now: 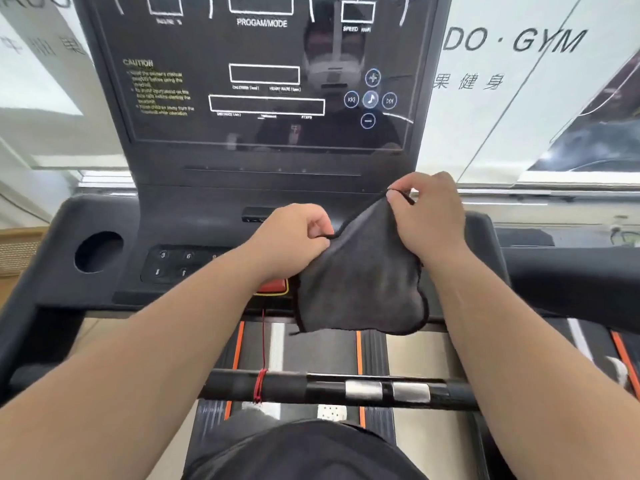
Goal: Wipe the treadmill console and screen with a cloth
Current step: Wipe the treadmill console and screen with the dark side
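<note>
Treadmill console point(194, 216) fills the upper half of your view, dark grey, tilted back toward you. Its screen point(263, 81) is black and glossy with white outlined boxes, a yellow CAUTION block on the left, and reflections across the glass. Below, the belt point(311, 351) runs dark with orange stripes along its edges. A black crossbar point(311, 386) with two silver sensor pads spans the frame just in front of your body. The cloth point(360, 282) is dark grey with a black stitched hem and hangs spread in the air in front of the console's lower deck; its bottom edge drops to where the belt begins. Both of your hands hold it by its top edge. Your left hand point(291, 244) pinches the nearer corner between thumb and curled fingers; your right hand point(429, 216) pinches the far corner, higher up, close under the screen's lower frame. A round cup holder point(98, 251) sits at the console's left end. A keypad point(173, 263) shows numbers 3 and 6 – your left forearm partly hides it. A cluster of round media buttons point(370, 99) sits on the screen's right side. A red button point(273, 286) peeks out under your left wrist, and from it a red cord point(260, 384) drops and wraps round the crossbar.
</note>
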Available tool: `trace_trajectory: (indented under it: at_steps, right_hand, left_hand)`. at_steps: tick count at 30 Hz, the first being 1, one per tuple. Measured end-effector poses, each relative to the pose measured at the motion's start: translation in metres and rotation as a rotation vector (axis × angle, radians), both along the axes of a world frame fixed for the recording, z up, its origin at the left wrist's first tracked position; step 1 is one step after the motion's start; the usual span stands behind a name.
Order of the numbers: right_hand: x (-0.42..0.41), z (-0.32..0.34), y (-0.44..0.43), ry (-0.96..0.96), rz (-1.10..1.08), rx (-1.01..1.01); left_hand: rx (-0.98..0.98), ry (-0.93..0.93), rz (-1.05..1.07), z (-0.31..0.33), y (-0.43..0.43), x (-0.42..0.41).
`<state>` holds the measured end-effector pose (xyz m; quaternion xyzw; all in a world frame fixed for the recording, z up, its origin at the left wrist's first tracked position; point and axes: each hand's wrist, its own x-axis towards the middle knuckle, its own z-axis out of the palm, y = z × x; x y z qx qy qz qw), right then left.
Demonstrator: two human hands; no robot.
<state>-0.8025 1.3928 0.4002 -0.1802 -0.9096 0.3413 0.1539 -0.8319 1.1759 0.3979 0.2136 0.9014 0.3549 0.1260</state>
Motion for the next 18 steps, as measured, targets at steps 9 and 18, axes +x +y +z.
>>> trace_trajectory:
  at_steps: [9,18]
  right_hand:
    - [0.041,-0.066,-0.066,-0.331,0.214,0.184]
    - [0.018,-0.092,-0.067,-0.455,0.061,0.354]
  left_hand:
    - [-0.177,0.267,0.117,-0.047,-0.024,-0.004]
    - [-0.348,0.452,0.192,-0.074,-0.082,0.018]
